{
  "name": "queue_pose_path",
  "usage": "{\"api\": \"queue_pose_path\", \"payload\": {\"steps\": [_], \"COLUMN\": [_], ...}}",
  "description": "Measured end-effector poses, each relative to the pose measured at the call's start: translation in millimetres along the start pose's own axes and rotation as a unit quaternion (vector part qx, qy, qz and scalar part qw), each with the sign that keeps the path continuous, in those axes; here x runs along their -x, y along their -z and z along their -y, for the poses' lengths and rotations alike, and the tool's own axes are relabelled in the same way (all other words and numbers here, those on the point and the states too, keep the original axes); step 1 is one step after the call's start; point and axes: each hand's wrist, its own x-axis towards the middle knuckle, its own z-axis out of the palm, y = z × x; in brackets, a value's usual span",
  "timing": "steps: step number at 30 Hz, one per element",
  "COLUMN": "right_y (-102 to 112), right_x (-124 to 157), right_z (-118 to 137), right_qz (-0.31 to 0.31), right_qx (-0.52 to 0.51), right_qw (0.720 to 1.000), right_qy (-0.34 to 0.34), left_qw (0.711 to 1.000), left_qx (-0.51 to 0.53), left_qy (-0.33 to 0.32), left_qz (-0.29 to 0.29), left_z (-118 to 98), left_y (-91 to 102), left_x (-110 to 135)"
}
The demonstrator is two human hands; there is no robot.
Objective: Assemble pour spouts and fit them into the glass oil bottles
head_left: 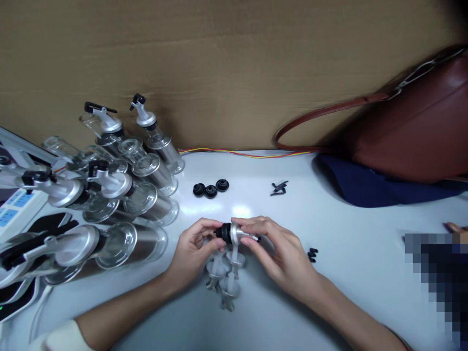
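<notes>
Centre frame: your left hand [193, 246] pinches the black rubber ring [224, 232], your right hand [272, 253] grips the silver metal pourer spout [238, 234], hands together. Hold the ring square to the neck; press evenly.

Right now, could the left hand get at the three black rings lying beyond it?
Probably yes: bare table lies between the left hand and the black rings, though it now holds the silver spout.
</notes>
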Motion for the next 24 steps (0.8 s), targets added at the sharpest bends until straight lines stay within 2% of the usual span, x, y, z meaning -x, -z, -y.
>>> {"api": "queue_pose_path", "payload": {"steps": [4,8,15,21,24], "right_y": [-0.6,-0.2,-3.6,-1.7,-1.0], "right_x": [0.5,0.1,2.4,1.5,-0.4], "right_z": [3.1,5.7,3.1,4.8,6.3], "right_qz": [0.001,0.0,0.01,0.048,0.047], "right_qx": [0.017,0.03,-0.024,-0.034,0.01], "right_qw": [1.0,0.999,0.999,0.994,0.996], "right_qy": [0.016,0.027,-0.047,-0.097,-0.081], "left_qw": [0.999,0.999,0.996,0.998,0.998], "left_qx": [-0.023,-0.019,-0.017,-0.039,-0.05], "left_qy": [-0.022,-0.048,-0.084,-0.041,-0.03], "left_qz": [-0.017,-0.009,0.004,-0.013,-0.02], "left_z": [1.8,3.1,4.5,1.0,-1.3], "left_y": [2.2,2.9,4.5,2.8,0.5], "left_x": [0.1,0.3,2.3,2.6,2.7]}}
